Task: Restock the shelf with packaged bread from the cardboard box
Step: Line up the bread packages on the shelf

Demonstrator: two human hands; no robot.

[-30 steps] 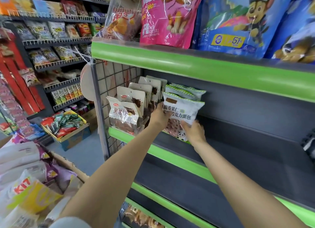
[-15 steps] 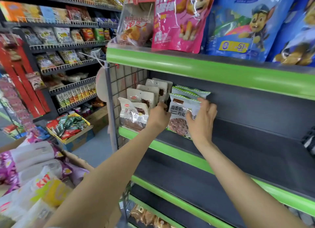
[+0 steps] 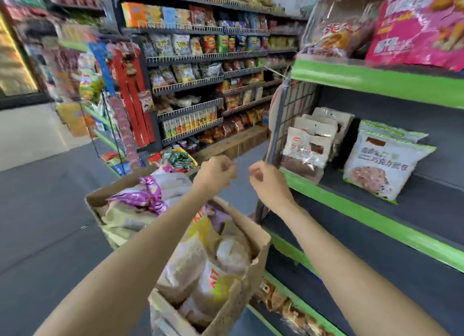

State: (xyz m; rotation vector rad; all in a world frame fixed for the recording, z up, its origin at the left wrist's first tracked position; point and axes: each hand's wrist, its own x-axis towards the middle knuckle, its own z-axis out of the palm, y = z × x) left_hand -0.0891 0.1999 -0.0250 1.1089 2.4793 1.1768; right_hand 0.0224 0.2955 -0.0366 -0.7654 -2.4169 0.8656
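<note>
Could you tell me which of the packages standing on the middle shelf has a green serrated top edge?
The white bread bag on the right, showing a round chocolate bun; the brown-windowed pouches to its left have plain white tops.

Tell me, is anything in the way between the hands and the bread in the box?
Nothing visible is. The left hand and right hand hang empty above the open cardboard box, and the bread bags lie uncovered on top.
</note>
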